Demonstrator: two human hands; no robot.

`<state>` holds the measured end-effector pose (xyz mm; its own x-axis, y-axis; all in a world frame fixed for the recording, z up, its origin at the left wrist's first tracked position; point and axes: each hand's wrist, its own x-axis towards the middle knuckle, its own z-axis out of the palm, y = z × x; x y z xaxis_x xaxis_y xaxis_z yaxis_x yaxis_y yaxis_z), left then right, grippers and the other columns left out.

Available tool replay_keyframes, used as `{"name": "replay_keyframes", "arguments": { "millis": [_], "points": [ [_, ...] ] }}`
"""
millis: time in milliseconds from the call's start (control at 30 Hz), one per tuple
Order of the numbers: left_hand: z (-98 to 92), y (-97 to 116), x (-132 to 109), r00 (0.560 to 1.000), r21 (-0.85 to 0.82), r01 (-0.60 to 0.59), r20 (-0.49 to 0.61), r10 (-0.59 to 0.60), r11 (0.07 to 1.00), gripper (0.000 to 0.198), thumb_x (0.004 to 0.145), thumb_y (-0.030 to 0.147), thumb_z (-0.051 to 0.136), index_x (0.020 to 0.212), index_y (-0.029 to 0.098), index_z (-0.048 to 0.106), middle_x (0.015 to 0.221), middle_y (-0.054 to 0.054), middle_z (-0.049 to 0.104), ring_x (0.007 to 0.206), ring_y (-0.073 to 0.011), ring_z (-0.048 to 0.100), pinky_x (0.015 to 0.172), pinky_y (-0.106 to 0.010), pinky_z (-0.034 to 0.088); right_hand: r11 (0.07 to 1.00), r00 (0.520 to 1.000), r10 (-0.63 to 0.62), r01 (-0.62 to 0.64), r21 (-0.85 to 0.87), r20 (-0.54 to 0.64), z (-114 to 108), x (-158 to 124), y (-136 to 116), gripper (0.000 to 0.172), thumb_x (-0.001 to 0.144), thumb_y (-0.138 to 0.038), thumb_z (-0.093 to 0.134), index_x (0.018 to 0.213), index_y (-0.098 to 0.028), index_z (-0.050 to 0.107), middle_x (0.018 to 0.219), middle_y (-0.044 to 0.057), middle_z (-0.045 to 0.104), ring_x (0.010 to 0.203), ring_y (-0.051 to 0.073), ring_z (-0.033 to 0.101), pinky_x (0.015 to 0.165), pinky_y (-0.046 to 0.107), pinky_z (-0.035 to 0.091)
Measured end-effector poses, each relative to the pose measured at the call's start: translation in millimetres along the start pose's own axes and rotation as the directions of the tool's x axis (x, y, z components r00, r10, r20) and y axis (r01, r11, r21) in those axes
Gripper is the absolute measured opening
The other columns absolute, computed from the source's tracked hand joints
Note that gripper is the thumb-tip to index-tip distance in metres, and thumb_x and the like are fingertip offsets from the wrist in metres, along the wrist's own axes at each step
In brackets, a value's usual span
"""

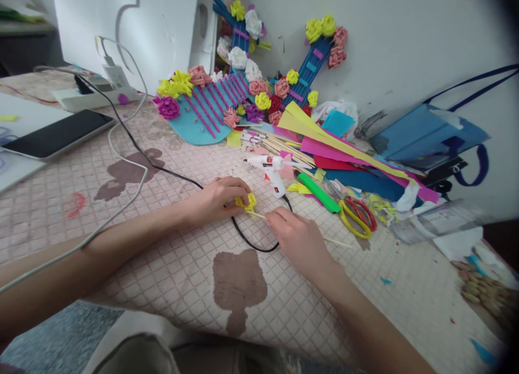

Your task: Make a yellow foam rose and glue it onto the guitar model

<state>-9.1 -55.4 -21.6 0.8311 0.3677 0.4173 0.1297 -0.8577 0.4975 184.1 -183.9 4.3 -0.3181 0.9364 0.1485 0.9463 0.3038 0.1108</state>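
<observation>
A yellow paper flower (246, 202) is pinched by the left hand (219, 198) over the desk (170, 266); its stick (259, 215) is gripped by the right hand (298, 239); petals could be crushed by overtight pinching

Home craft table: glue gun (272, 171), foam sheets (348, 152), paper flowers (259, 93)

You get soft, even daylight here, bright on the white wall (405, 49) and the pink quilted tablecloth (162, 266). Your hands throw only faint shadows. The black glossy phone (57, 134) shows mild glare. The right corners darken and blur, and straight lines bow toward the edges.
</observation>
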Motion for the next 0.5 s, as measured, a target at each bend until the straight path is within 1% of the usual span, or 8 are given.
{"name": "replay_keyframes", "arguments": {
  "millis": [167, 367, 500],
  "points": [
    [0.2, -0.5, 0.1, 1.000, 0.004, -0.005, -0.001, 0.005, 1.000, 0.010, 0.083, 0.016, 0.058, 0.090, 0.016, 0.064, 0.107, -0.009, 0.060, 0.098, -0.0182, 0.058, 0.085, -0.033, 0.047, 0.999, 0.999, 0.045, -0.045, -0.002, -0.010, 1.8, -0.3, 0.4, 0.013, 0.089, -0.010, 0.047, 0.085, -0.018, 0.057, 0.086, 0.002, 0.062, 0.064, 0.013, 0.056, 0.049, 0.027, 0.029],
    [0.8, -0.6, -0.3, 1.000, 0.009, -0.007, -0.006, 0.007, 1.000, 0.010, 0.085, 0.018, 0.056, 0.091, 0.016, 0.064, 0.107, -0.009, 0.060, 0.097, -0.0178, 0.059, 0.085, -0.033, 0.047, 0.998, 0.999, 0.023, -0.024, -0.057, -0.022, -0.8, -1.1, -1.9, 0.014, 0.089, -0.012, 0.047, 0.082, -0.019, 0.057, 0.081, 0.000, 0.061, 0.061, 0.013, 0.055, 0.047, 0.028, 0.024],
    [1.4, -1.0, -0.7, 1.000, 0.009, 0.006, -0.009, -0.006, 1.000, 0.010, 0.084, 0.017, 0.057, 0.090, 0.016, 0.064, 0.106, -0.009, 0.060, 0.097, -0.0181, 0.059, 0.086, -0.033, 0.047, 0.999, 0.999, 0.038, -0.038, -0.037, -0.009, -1.4, -1.3, -0.9, 0.016, 0.091, -0.014, 0.046, 0.083, -0.019, 0.059, 0.082, 0.000, 0.062, 0.062, 0.013, 0.055, 0.048, 0.028, 0.025]
  ]
}}
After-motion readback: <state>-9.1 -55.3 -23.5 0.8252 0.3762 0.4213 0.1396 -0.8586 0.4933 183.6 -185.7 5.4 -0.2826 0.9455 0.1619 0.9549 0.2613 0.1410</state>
